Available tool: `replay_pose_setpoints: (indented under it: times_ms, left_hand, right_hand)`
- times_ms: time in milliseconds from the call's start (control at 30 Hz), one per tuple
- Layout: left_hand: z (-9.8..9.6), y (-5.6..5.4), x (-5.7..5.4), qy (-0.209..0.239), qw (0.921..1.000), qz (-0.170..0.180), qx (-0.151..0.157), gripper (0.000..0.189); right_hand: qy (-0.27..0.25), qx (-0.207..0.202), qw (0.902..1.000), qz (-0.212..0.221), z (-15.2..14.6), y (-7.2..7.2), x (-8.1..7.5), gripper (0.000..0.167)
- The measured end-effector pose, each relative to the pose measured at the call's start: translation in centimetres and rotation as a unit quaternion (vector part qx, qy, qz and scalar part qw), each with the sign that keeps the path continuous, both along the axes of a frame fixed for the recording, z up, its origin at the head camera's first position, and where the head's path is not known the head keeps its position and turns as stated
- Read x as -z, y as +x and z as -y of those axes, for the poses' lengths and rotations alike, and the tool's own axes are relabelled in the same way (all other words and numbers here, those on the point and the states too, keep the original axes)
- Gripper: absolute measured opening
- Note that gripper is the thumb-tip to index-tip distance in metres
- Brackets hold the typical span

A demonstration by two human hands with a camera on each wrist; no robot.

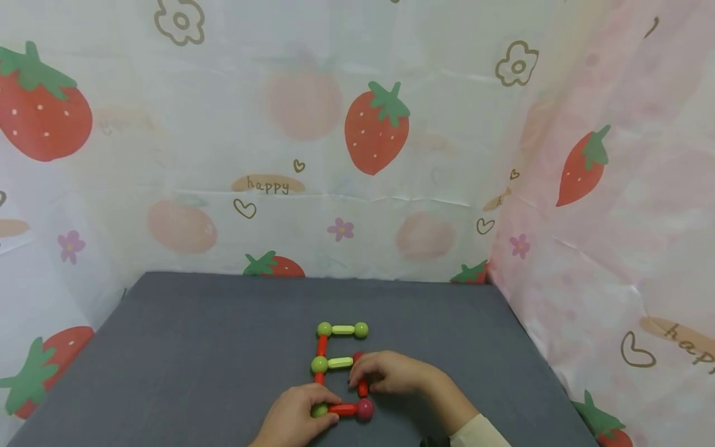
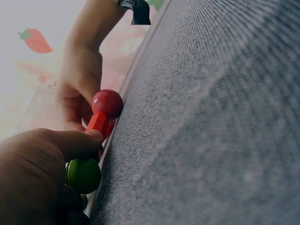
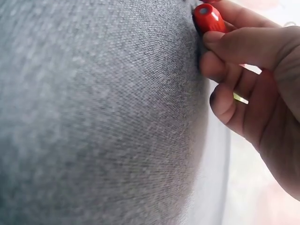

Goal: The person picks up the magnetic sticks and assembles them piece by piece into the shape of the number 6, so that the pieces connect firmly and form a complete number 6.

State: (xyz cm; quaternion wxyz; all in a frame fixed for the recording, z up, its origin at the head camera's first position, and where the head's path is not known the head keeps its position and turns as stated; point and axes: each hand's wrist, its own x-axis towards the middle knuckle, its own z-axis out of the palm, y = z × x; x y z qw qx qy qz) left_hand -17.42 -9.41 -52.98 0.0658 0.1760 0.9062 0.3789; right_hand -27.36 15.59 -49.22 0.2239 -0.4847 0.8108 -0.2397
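Note:
Balls and short rods lie joined in a figure like a 6 on the grey table. Along its bottom, my left hand (image 1: 297, 413) pinches a red rod (image 1: 342, 409) beside the lower green ball (image 1: 319, 410); a dark red ball (image 2: 108, 104) sits at that rod's other end. My right hand (image 1: 393, 372) holds another red rod (image 3: 209, 18) between thumb and finger, its bare end showing in the right wrist view. In the head view this rod stands just above the dark red ball, below a second red ball (image 1: 358, 356) partly hidden by my fingers.
Further up the figure, a light green rod (image 1: 340, 362) leaves the middle green ball (image 1: 319, 365), and another light green rod (image 1: 343, 329) joins two green balls at the top. Strawberry-printed cloth (image 1: 357, 230) hangs behind and beside the grey table (image 1: 195, 347).

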Motion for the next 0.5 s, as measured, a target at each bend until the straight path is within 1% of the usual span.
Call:
replay_pose_setpoints:
  times_ms: [167, 233, 367, 500]
  left_hand:
    - [0.03, 0.15, 0.06, 0.005, 0.9999, -0.010, -0.003, 0.017]
    - [0.03, 0.20, 0.08, 0.006, 0.9999, -0.009, -0.003, 0.018]
    - [0.06, 0.24, 0.07, 0.008, 1.0000, -0.005, -0.004, 0.018]
    - [0.15, 0.19, 0.06, 0.010, 0.9999, -0.008, -0.006, 0.018]
  right_hand:
    - [0.004, -0.027, 0.9990, -0.035, 0.42, -0.18, -0.04, 0.044]
    - [0.006, -0.033, 0.9986, -0.042, 0.57, -0.22, -0.04, 0.043]
    - [0.009, -0.036, 0.9984, -0.042, 0.81, -0.28, -0.03, 0.039]
    - [0.003, -0.037, 0.9989, -0.030, 0.94, -0.38, -0.07, 0.036]
